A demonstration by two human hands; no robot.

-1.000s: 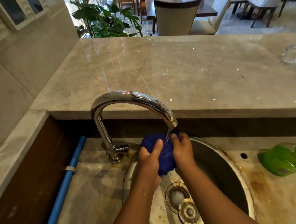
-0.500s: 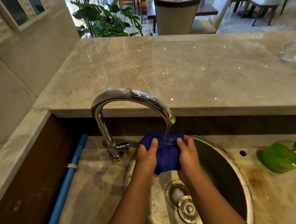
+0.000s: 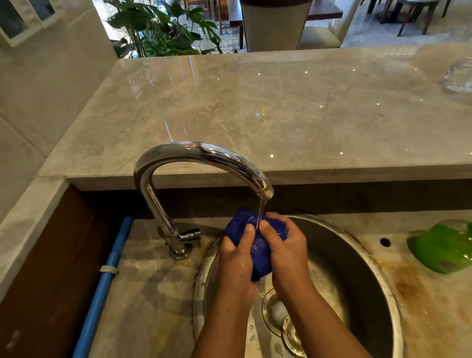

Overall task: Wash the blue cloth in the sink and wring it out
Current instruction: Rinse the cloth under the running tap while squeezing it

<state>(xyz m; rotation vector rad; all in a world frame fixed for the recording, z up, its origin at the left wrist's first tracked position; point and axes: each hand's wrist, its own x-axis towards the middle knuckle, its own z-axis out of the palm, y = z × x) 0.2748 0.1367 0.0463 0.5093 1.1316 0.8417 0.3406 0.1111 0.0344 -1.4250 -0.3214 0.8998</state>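
While water runs, blue cloth (image 3: 254, 236) bunched between both clenched hands, left hand (image 3: 237, 261), right hand (image 3: 286, 250), no clear long axis.

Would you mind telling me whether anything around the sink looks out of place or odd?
The green bottle lies on its side right of the sink, and brownish stains mark the counter beside it.

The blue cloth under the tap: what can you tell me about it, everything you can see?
The blue cloth is deep blue, soft-looking fabric, bunched into a crumpled wad. It looks wet and glossy. It is held above the round metal sink, below the faucet spout, and the water stream lands on its top. The left hand and right hand squeeze it from either side, hiding much of it.
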